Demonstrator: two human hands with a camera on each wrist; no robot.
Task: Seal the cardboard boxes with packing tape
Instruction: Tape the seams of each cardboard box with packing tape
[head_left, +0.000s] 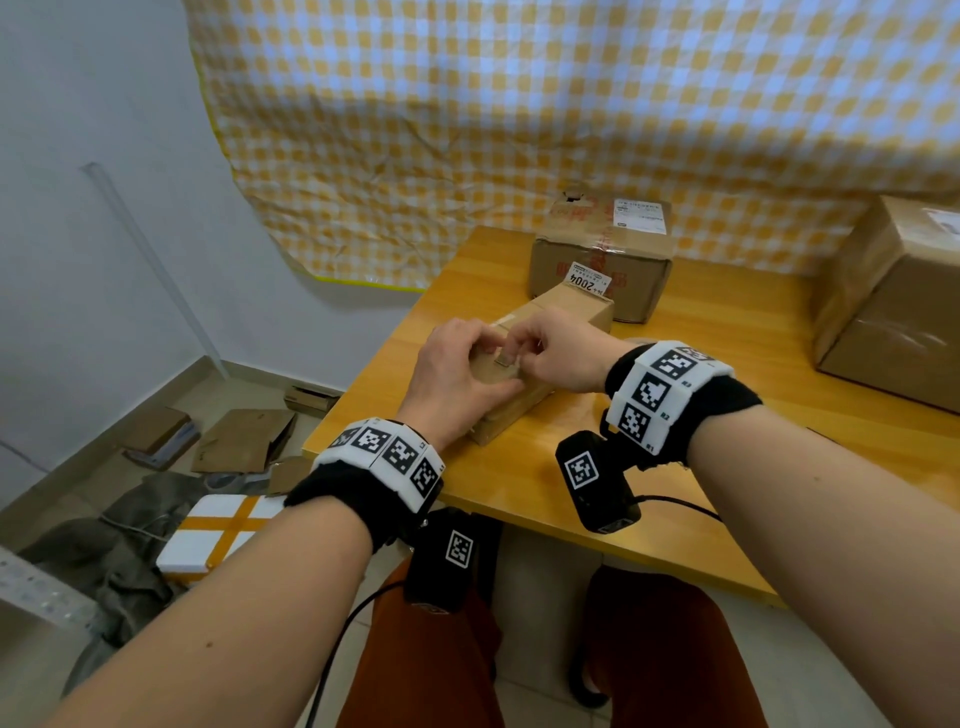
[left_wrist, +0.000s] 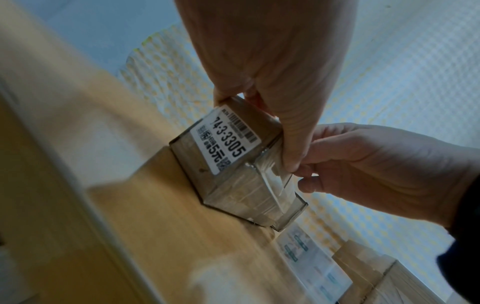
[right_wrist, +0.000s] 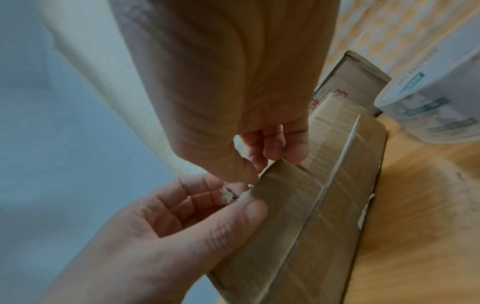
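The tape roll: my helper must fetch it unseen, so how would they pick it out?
Start at the wooden table. Beside the long box both hands hold stands the tape roll, right of that box in the right wrist view. It is the only round, whitish thing among brown boxes.

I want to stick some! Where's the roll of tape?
Right wrist view: the tape roll stands on the wooden table, right of the long box.

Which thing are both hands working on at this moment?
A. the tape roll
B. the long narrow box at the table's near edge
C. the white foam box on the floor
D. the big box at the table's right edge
B: the left hand and the right hand meet on top of the long narrow box lying on the table.
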